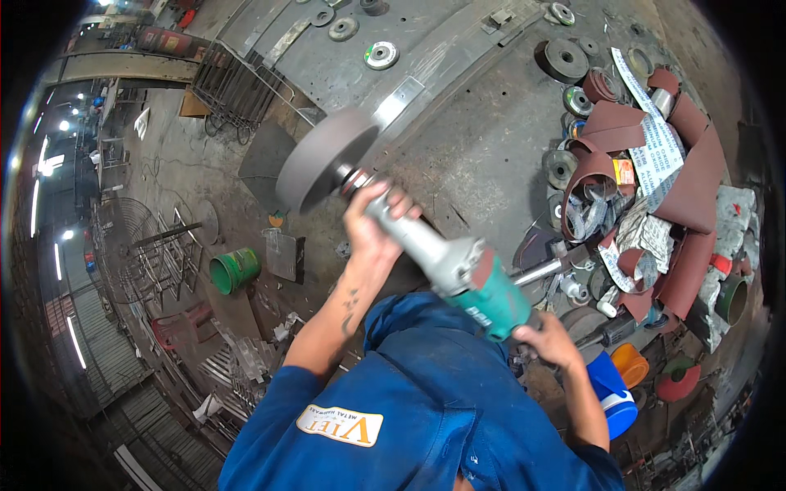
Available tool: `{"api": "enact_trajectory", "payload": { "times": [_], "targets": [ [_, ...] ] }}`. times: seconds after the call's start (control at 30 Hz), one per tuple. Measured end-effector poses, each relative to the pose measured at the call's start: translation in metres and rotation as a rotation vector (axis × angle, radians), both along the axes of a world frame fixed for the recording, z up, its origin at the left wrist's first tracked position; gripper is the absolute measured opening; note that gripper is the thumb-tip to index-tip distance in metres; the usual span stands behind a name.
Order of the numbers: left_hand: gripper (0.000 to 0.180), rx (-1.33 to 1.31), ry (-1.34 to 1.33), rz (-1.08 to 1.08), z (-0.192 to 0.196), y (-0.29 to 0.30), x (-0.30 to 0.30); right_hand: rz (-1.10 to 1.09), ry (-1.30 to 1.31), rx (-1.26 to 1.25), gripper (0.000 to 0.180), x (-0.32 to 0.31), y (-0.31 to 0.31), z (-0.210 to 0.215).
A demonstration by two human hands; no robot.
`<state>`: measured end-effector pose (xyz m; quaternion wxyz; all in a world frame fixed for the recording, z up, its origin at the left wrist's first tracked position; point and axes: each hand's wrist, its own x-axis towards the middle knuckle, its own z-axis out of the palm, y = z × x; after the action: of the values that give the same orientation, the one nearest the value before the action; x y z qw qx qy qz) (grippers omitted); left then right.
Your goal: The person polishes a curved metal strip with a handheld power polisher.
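I hold a straight grinder (pixel 499 304) with a teal body and a long grey neck, slanting across in front of my chest. My left hand (pixel 378 219) is wrapped round the neck just behind the wheel. The rear end of the tool is in the grip of my right hand (pixel 547 339), partly hidden behind the body. At the far end sits a wide brown-grey grinding wheel (pixel 327 159), slightly blurred at its rim. Close to the wheel, a flat shiny metal piece (pixel 399 101) lies near the edge of the metal worktable (pixel 483 139); whether they touch, I cannot tell.
Abrasive sheets and rolls (pixel 688 188) are heaped on the right of the table. Several discs, including a white-faced one (pixel 381 56), lie at the back. On the left floor are a green bucket (pixel 235 271), a fan (pixel 131 233) and metal racks. A blue container (pixel 612 397) is by my right arm.
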<state>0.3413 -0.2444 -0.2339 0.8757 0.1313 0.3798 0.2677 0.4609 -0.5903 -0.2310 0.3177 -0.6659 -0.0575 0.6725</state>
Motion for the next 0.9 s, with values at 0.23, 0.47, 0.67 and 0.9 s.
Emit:
{"api": "enact_trajectory", "payload": {
  "times": [0.23,0.47,0.67,0.9],
  "targets": [
    [0.016,-0.024,0.111,0.068,0.013,-0.001,-0.040,0.057,0.099,0.013,0.059,-0.024,0.003,-0.008],
    [0.017,-0.011,-0.026,-0.045,0.000,0.005,0.088,-0.121,-0.160,0.077,0.069,0.058,-0.008,-0.003],
    [0.020,-0.014,-0.128,-0.097,-0.006,0.013,0.135,-0.126,-0.089,0.145,0.070,0.094,-0.002,0.002],
    [0.016,0.009,-0.029,-0.019,0.003,0.002,0.012,0.011,-0.072,0.010,0.062,0.008,0.000,0.009]
  ]
}}
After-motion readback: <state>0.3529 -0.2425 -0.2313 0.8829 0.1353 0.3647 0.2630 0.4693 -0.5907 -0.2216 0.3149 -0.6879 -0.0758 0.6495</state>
